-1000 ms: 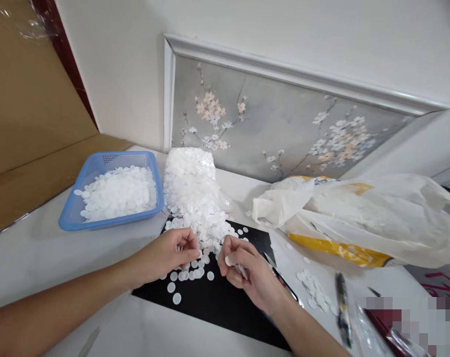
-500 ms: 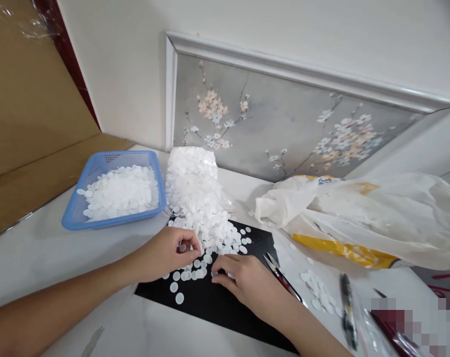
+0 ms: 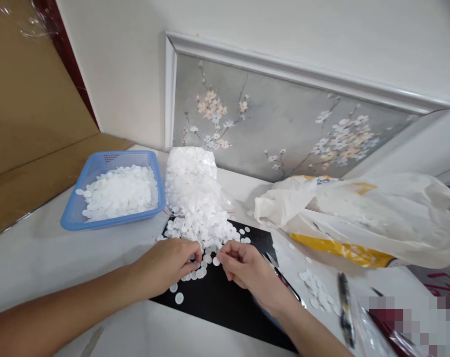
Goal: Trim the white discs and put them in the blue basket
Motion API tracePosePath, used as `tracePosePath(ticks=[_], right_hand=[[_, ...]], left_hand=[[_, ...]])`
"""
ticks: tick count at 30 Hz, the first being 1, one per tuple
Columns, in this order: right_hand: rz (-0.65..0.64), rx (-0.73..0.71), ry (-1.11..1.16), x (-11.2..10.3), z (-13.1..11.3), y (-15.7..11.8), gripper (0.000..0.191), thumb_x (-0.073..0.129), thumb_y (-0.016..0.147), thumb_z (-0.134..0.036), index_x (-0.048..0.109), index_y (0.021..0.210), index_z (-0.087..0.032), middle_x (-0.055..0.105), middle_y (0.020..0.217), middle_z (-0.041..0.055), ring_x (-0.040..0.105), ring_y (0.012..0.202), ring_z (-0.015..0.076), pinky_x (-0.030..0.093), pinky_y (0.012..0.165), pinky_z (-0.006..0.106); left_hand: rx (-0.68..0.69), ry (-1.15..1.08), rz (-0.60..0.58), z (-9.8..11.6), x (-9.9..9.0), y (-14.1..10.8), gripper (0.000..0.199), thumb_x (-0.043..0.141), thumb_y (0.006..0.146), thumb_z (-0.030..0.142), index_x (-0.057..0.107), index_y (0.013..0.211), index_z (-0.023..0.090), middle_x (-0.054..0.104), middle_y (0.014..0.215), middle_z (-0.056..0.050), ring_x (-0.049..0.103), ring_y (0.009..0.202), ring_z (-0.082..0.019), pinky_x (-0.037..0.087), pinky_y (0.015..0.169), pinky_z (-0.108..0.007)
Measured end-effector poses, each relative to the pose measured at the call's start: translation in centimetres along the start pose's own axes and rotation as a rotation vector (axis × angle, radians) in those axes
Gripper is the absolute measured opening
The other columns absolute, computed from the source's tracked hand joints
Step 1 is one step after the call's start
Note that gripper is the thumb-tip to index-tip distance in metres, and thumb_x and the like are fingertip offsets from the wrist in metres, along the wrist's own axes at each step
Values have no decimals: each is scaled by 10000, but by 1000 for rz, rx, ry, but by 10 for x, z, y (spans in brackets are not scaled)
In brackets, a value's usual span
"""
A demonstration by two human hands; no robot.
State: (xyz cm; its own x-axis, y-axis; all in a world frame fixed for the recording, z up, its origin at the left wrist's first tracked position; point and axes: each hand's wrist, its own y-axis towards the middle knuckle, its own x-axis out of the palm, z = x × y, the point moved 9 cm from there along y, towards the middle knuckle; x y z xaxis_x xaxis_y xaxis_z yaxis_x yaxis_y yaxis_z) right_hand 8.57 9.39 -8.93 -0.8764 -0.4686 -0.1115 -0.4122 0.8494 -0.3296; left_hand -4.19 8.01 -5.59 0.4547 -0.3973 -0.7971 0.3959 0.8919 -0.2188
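Note:
My left hand [image 3: 173, 263] is closed in a pinch over the left side of a black mat [image 3: 225, 302], its fingertips among small white translucent discs [image 3: 200, 272]; what it grips, if anything, is hidden. Beside it, my right hand [image 3: 243, 265] pinches one white disc [image 3: 216, 261] between thumb and fingers. Just beyond both hands, a loose pile of discs [image 3: 206, 228] spills from a clear plastic bag [image 3: 191, 166] packed with them. A blue basket [image 3: 113, 224] at the left holds many similar discs.
Small scissors [image 3: 284, 282] lie right of my right hand, partly behind it. More discs [image 3: 317, 290] are scattered farther right, near a black pen-like object [image 3: 346, 310]. A large white and yellow plastic bag [image 3: 359, 218] lies along the wall. Cardboard [image 3: 35, 114] stands at the left.
My right hand has moved up toward the pile and now shows a disc at its fingertips. My left hand has shifted slightly down, its fingers now lower over the loose discs.

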Motion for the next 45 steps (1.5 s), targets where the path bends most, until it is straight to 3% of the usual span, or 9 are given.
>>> tracePosePath(ticks=[6,9,12,16,21,27,33,40,45], right_hand=[[-62,-14,427,2,-9,0,181,588,692,-242,415,662,-198,604,603,-13,281,393,35,73,404,215],[-69,-30,467,-1,-13,-1,121,579,680,-222,464,708,-196,565,595,-27,297,404,44,64,400,212],[-54,-63,264,-2,-13,-1,152,565,774,-298,516,686,-184,522,598,-29,292,423,54,112,399,210],[60,-322,-397,2,-26,-5,76,591,838,-237,656,825,-201,623,725,6,510,590,124,374,559,241],[93,-522,-758,16,-32,-8,163,495,889,-158,653,863,-192,651,817,50,582,658,169,424,638,279],[125,-236,-393,2,-23,-3,156,566,849,-271,617,725,-192,515,567,-41,416,503,106,323,497,222],[10,-127,-150,9,-16,-3,243,574,856,-376,623,726,-176,506,533,-50,343,457,85,275,464,224],[60,-415,-673,10,-29,-5,84,589,841,-179,666,841,-214,667,762,-1,576,651,149,412,641,249],[114,-470,-769,11,-30,-4,146,517,865,-145,652,862,-200,676,801,47,606,655,181,428,626,275]], left_hand=[[-2,-76,18,-3,-2,-1,81,502,758,153,531,786,224,483,606,60,435,550,-123,273,529,-233],[-21,-376,67,-8,-8,-1,78,512,738,185,442,737,220,434,626,71,373,544,-105,266,505,-223],[-112,-804,29,-16,-4,1,119,499,705,185,384,706,217,439,593,71,333,531,-96,243,481,-215],[-168,-1025,-37,-15,1,2,82,448,702,190,422,776,214,449,524,71,275,484,-90,170,443,-212],[-198,-1017,-27,-18,5,3,113,499,761,253,529,692,168,514,587,29,368,517,-78,231,464,-191],[-136,-625,82,-18,0,3,228,551,828,403,639,881,200,588,688,27,471,545,-104,335,479,-208],[-135,-720,28,-10,7,2,197,571,825,387,573,791,193,630,723,22,494,571,-98,347,477,-195],[-177,-1038,95,-23,4,4,140,549,745,208,433,671,182,662,738,-4,372,513,-57,250,472,-191],[-190,-1083,42,-20,4,4,108,504,662,136,425,705,196,636,653,19,370,484,-62,199,455,-200]])
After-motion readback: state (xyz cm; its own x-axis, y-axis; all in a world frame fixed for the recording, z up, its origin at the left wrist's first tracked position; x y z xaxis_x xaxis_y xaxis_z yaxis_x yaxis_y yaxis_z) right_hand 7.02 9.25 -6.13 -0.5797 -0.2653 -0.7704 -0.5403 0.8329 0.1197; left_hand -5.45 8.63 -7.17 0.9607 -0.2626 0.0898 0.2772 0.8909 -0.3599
